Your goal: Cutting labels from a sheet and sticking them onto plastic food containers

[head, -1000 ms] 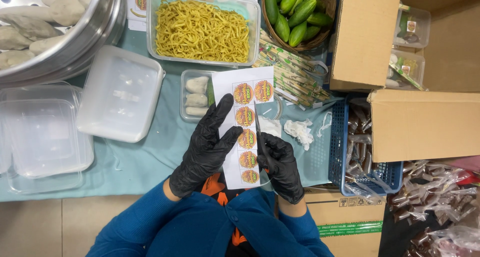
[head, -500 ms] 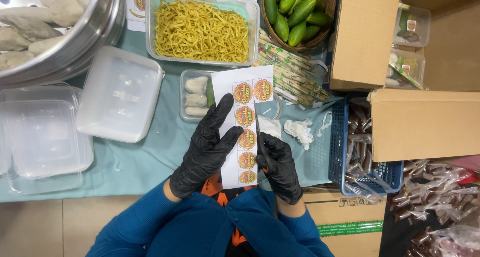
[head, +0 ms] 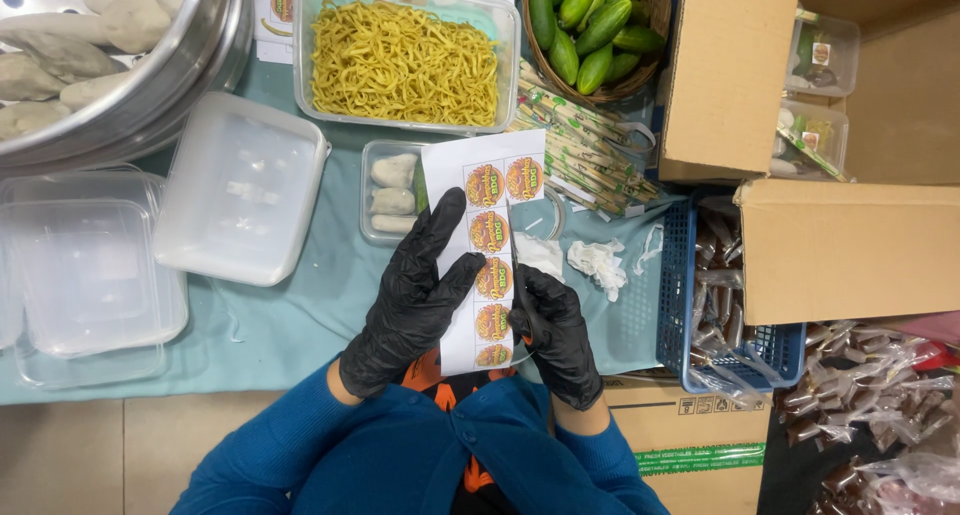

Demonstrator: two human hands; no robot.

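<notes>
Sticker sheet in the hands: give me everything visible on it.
The sticker sheet is a long white paper strip carrying round orange-and-green stickers, two across at the top and a single column below. It is held above the teal tablecloth. The gloved left hand grips its left edge; the gloved right hand runs scissors along its right side.

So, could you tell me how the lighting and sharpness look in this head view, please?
Head view: even overhead light with soft, faint shadows; the sticker sheet between the left hand and right hand is sharp; mild glare on the steel steamer rim and the clear plastic lids; the black gloves lose detail in their dark tone; the edges bend slightly, wide-angle.
</notes>
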